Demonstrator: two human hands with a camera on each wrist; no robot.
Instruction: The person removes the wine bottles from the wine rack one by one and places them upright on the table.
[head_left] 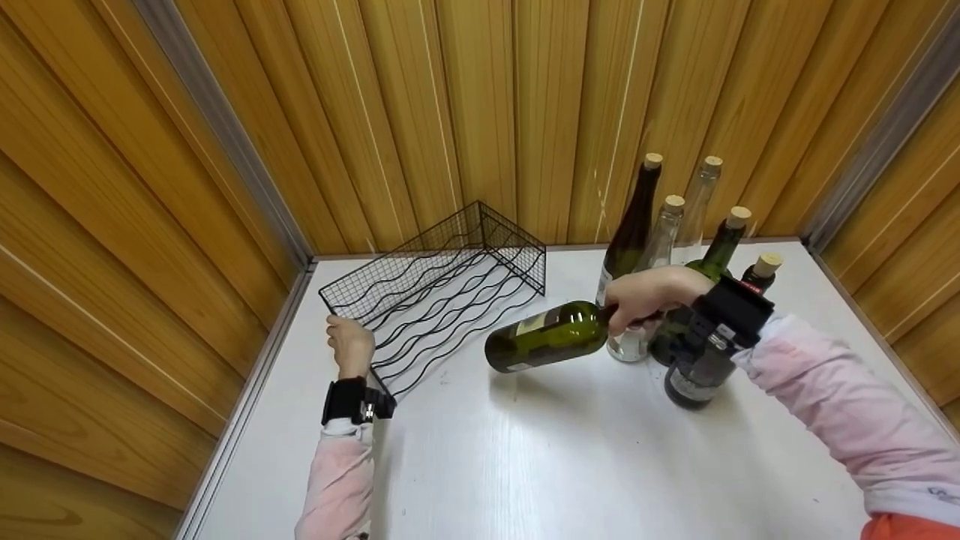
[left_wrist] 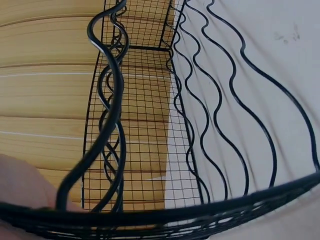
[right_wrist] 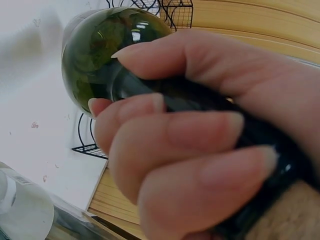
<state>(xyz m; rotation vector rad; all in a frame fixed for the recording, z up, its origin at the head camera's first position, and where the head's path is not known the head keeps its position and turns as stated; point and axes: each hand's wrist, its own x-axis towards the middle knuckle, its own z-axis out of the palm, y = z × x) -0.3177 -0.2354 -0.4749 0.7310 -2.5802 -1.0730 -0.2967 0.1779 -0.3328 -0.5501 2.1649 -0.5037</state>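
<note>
Right hand [head_left: 651, 296] clamped on neck of dark green glass wine bottle [head_left: 544, 337], held level above white table [head_left: 570, 450] between black wire rack [head_left: 439, 292], gripped by left hand [head_left: 350, 345], and five upright corked bottles [head_left: 679, 247]; wood-panelled walls [head_left: 480, 105] behind.

1. One black wire rack [head_left: 442, 289] sits left of centre in the head view.
2. Six corked bottles in all: one green bottle [head_left: 544, 337] lies on its side at mid-frame, and five stand grouped at the right.
3. Of the five standing: one tall dark bottle [head_left: 634, 221], two clear bottles [head_left: 660, 240] [head_left: 699, 199], one green standing bottle [head_left: 716, 255] and one short dark bottle [head_left: 759, 274].
4. Two hands: the left hand [head_left: 350, 345] at the rack's lower left corner, the right hand [head_left: 652, 294] right of centre.
5. One white table [head_left: 570, 465].
</note>
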